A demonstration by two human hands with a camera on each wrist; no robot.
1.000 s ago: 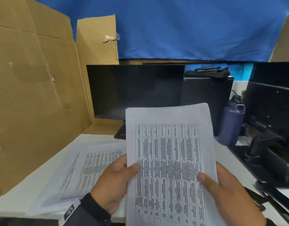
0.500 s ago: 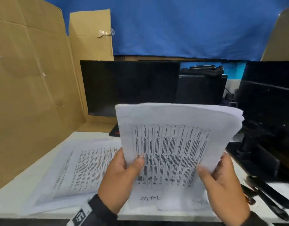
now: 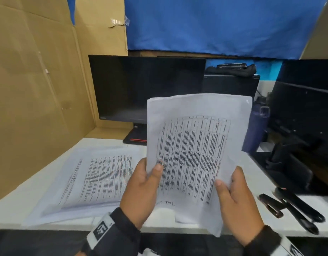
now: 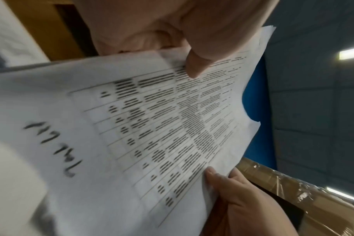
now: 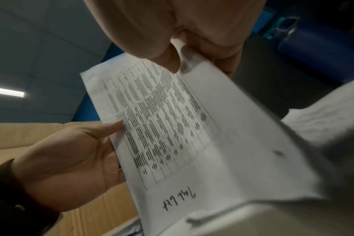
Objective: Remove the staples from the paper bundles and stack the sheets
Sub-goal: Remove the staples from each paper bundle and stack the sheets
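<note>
Left of the monitor [image 3: 146, 87], a loose stack of sheets [image 3: 96, 178] lies flat on the white desk [image 3: 21, 196], printed side up, its long axis running away from the person. In front of the monitor's right half, the left hand [image 3: 141, 189] pinches the left edge of the paper bundle [image 3: 194, 150], thumb on the printed face and fingers behind. The bundle stands nearly upright above the desk, long axis vertical, its top leaning a little right. The right hand [image 3: 235, 202] grips the bundle's lower right edge the same way. No staple can be made out; a small mark sits at the top right corner, too faint to name. Right of the bundle, dark tools [image 3: 296, 209] lie on the desk, closer to the right hand. The stack lies down and left of the bundle, so the left hand is the nearer one for laying sheets there.
</note>
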